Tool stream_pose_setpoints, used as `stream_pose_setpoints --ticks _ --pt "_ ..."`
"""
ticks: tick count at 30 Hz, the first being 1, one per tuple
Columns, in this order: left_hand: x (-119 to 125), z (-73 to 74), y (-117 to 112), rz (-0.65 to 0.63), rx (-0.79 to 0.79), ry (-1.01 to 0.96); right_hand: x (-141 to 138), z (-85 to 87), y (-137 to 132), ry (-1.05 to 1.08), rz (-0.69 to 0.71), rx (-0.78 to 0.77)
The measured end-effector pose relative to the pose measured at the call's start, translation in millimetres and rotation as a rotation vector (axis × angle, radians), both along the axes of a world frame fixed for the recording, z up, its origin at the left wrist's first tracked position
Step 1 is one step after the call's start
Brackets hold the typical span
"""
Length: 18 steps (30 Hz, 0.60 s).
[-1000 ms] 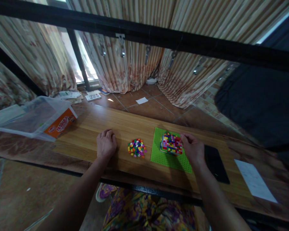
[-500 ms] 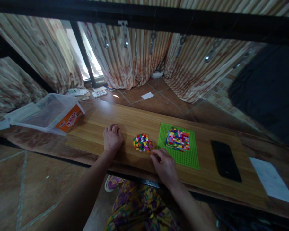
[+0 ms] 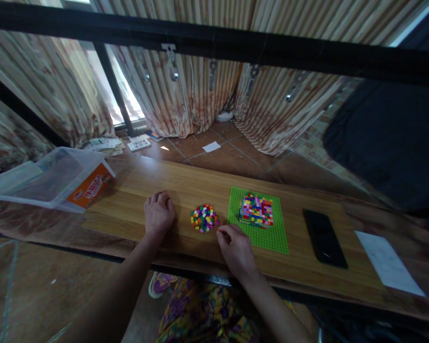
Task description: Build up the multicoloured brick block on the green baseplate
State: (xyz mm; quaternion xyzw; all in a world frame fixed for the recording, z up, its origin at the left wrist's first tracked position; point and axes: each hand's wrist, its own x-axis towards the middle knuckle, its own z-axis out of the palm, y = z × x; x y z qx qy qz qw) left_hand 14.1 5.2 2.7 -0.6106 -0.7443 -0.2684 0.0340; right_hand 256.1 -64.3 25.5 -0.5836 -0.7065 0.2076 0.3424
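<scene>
Head view, taken from above the near edge of the table (image 3: 186,176) and directed forward and down. The brick pile (image 3: 204,218) is framed just below centre, at moderate range; the near edge is slanted, lower at right. Curtains (image 3: 196,95) are included beyond the far edge.

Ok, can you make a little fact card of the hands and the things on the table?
left hand: resting on wooden tabletop, left of loose bricks
right hand: just right of loose bricks; grip unclear
loose bricks: many colours
green baseplate: carries a brick block
right of green baseplate: black flat device, then white sheet
left end: clear plastic box
</scene>
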Motion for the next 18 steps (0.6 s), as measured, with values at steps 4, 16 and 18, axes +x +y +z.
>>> stream_pose_setpoints --ticks 4,16,18 --pt "0 0.4 0 -0.003 -0.007 0.002 30 13.6 3 0.146 -0.101 -0.011" --pt "-1 0.1 1 -0.010 0.000 -0.010 97 30.7 51 0.134 -0.310 -0.019" --pt "-1 0.0 0 -0.011 0.007 -0.008 98 30.8 56 0.138 -0.271 -0.005"
